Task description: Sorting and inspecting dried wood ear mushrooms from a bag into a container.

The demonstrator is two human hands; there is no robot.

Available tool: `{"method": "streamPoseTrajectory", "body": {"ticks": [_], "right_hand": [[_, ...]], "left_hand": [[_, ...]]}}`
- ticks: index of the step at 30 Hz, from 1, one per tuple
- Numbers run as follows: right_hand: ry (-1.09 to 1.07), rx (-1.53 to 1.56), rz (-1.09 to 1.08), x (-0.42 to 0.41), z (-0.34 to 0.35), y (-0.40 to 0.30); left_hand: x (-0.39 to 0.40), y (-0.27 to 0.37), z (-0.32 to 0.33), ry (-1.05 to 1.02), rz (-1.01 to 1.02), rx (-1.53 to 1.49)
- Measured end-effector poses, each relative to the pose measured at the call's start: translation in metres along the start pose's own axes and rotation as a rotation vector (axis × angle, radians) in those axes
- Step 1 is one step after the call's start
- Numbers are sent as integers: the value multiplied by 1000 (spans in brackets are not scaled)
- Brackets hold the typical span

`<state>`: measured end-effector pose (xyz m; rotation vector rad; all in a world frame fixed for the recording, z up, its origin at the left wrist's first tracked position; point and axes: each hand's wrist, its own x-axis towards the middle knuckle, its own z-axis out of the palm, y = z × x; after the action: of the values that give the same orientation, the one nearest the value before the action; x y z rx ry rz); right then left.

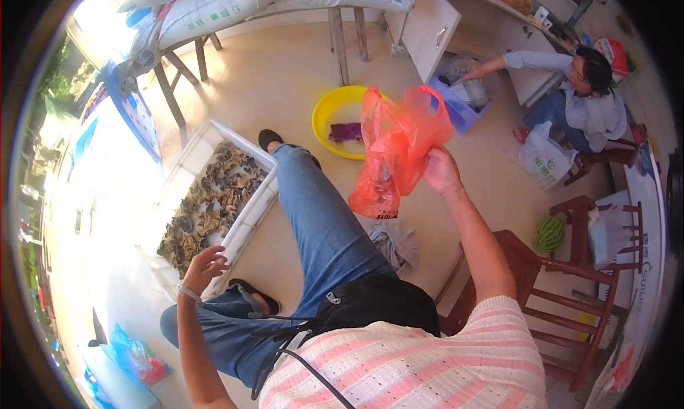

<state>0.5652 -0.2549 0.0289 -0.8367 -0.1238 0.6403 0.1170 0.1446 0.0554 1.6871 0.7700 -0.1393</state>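
My right hand (442, 170) grips a thin red plastic bag (398, 142) by its side and holds it up over the floor. Something darker shows faintly through the bag's lower part, too blurred to name. Nothing is in my left hand (207, 266), whose fingers are apart above the near rim of a white plastic crate (251, 206). Whether it touches the rim I cannot tell. Inside the crate lies a spread of dark, crinkled pieces (211, 200) that look like dried wood-ear fungus.
A yellow basin (327, 109) with a purple cloth (346, 132) stands beyond the bag. At right, a seated person (572, 99) reaches into a bluish plastic bin (465, 118). Nearby are a wooden chair (566, 297), a watermelon (550, 233) and a grey cloth (395, 243). Sacks (224, 16) lie on a bench.
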Motion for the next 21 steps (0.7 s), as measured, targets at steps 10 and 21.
{"method": "streamPoseTrajectory", "body": {"ticks": [10, 21], "right_hand": [[-553, 271, 104, 29, 189, 8], [-554, -74, 161, 50, 282, 88]], "left_hand": [[24, 96, 78, -123, 214, -172], [-5, 52, -7, 356, 328, -802]]}}
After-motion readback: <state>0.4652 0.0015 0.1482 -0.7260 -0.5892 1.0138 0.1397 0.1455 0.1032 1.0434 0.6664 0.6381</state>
